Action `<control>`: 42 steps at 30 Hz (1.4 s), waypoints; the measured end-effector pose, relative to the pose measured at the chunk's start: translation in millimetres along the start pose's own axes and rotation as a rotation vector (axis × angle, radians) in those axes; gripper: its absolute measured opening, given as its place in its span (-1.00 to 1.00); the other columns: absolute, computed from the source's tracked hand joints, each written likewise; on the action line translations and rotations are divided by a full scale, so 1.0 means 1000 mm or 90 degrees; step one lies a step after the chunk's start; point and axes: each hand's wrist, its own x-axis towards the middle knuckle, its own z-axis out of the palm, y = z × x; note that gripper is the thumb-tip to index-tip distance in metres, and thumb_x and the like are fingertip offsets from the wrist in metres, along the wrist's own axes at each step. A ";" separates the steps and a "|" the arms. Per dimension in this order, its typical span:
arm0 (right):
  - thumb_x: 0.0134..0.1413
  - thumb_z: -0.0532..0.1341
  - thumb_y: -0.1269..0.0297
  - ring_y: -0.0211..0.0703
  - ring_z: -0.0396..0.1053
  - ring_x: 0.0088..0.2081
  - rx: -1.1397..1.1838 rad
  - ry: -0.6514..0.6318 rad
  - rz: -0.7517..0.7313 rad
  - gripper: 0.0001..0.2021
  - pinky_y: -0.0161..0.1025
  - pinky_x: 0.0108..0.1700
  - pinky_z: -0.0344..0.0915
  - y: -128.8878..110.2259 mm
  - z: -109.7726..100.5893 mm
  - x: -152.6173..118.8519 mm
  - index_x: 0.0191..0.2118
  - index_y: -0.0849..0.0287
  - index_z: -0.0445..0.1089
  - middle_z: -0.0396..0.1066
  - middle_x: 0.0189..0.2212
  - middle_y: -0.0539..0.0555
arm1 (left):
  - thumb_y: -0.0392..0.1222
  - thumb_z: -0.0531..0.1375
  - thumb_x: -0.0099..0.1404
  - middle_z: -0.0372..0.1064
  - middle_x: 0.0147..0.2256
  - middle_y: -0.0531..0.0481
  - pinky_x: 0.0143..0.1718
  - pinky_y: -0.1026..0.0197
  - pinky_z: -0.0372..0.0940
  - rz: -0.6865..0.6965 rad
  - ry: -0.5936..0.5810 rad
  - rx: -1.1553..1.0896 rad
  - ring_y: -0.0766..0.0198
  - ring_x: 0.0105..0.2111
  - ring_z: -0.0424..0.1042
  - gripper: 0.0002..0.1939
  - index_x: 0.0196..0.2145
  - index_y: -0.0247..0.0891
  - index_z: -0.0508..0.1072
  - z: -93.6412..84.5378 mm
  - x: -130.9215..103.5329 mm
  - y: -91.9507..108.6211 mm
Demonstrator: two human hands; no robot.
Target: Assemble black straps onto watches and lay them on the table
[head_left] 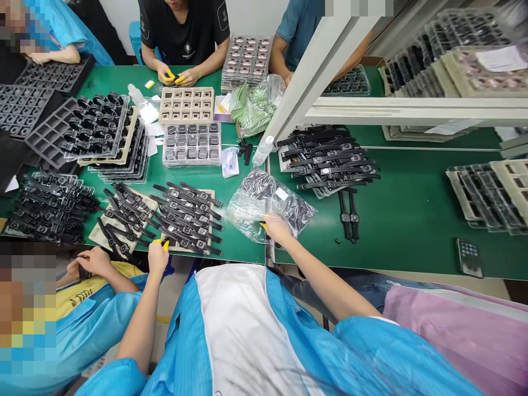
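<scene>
My left hand (158, 257) is closed at the table's front edge, beside a beige tray (211, 225) of black watches (187, 215). A small black strap piece seems to stick out of its yellow-tipped fingers, but what it grips is too small to name. My right hand (277, 227) reaches over the front of a clear plastic bag (249, 212) holding dark items, its fingers pressed together at the bag. Yellow covers show on its fingertips. Whether it pinches the plastic is hard to make out.
More black watches (127, 212) lie at the left. Watch-face trays (192, 144) stand ahead, near a bottle (264, 149). A slanted white post (305, 71) rises at the centre. Watch straps (330, 159), two watches (348, 217) and a phone (468, 257) lie right. Other people sit around the table.
</scene>
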 end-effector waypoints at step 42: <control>0.07 0.35 -0.13 -0.41 -0.09 -0.72 1.150 -0.241 0.015 -0.56 -0.37 -0.66 -0.13 -0.187 -0.086 -0.119 -0.38 0.10 0.20 0.14 -0.75 -0.20 | -0.25 0.03 0.50 0.42 0.00 -0.19 0.08 0.03 0.43 0.541 -0.346 -0.254 0.10 0.01 0.45 -0.60 0.22 -0.20 0.42 -0.048 -0.074 0.192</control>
